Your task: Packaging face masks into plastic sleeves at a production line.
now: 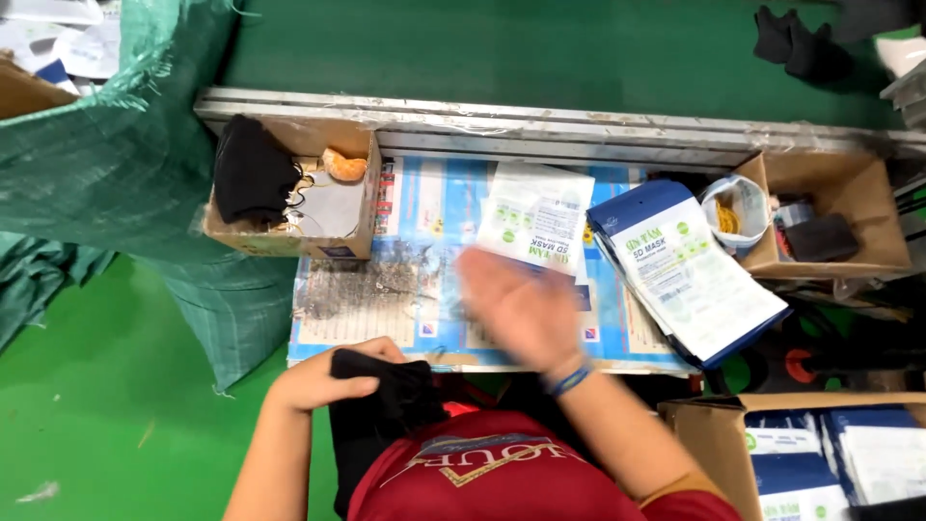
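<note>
My left hand (323, 376) is closed on a bundle of black fabric face masks (391, 391), held against my body at the near edge of the worktable (424, 212). Blurred with motion, my right hand (516, 304) hovers flat and open over the table, holding nothing. Just beyond its fingers lies a single white mask pouch (535, 217). To the right of that, a fanned stack of white-and-blue pouches (690, 275) rests on the table. A blue band circles my right wrist.
A cardboard box (289, 241) at the table's left holds more black masks (251, 174). Another open box (873, 207) sits at right, beside a bag of rubber bands (733, 212). A carton of pouches (830, 463) stands low right. Green woven sacks (106, 145) fill the left.
</note>
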